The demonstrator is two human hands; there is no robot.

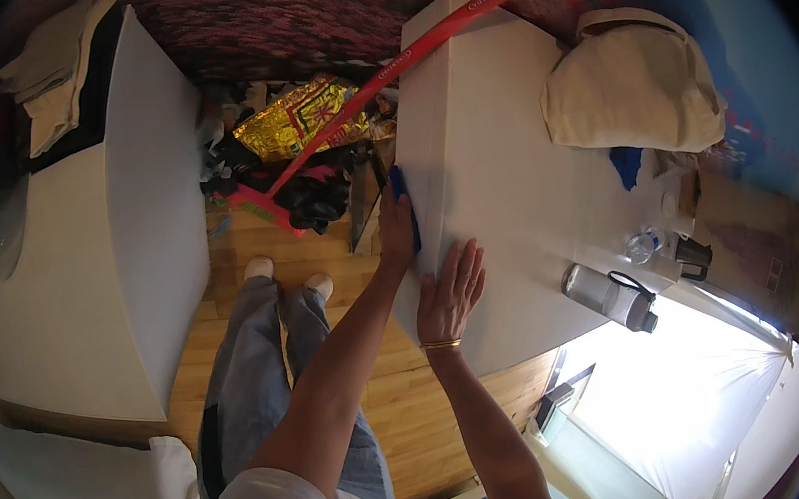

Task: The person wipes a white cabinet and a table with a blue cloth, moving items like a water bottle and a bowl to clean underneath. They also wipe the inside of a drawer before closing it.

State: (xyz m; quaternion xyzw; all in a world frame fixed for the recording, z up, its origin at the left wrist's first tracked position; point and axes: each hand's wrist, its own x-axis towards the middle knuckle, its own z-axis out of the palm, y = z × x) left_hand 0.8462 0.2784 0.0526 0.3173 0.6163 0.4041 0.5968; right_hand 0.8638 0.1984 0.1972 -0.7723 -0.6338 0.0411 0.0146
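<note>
My left hand [395,229] presses a blue cloth [397,182] against the near side face of a white cabinet [505,192]. The palm covers part of the cloth. Flat on the cabinet's top near that edge lies my right hand [453,294], fingers spread a little and nothing held. A gold-coloured bangle circles the right wrist. Beyond both hands, a broom with a long red handle [420,49] leans across the cabinet's far end. Its pink head [263,208] rests in a heap of rubbish on the floor.
A gold foil bag [301,118] and a black plastic bag [318,198] lie in the heap. On the cabinet stand a beige fabric bag [630,90] and a clear plastic bottle [642,247]; a drinking bottle [607,295] lies there. Another white cabinet [68,290] is at left, bearing folded cloths [60,74].
</note>
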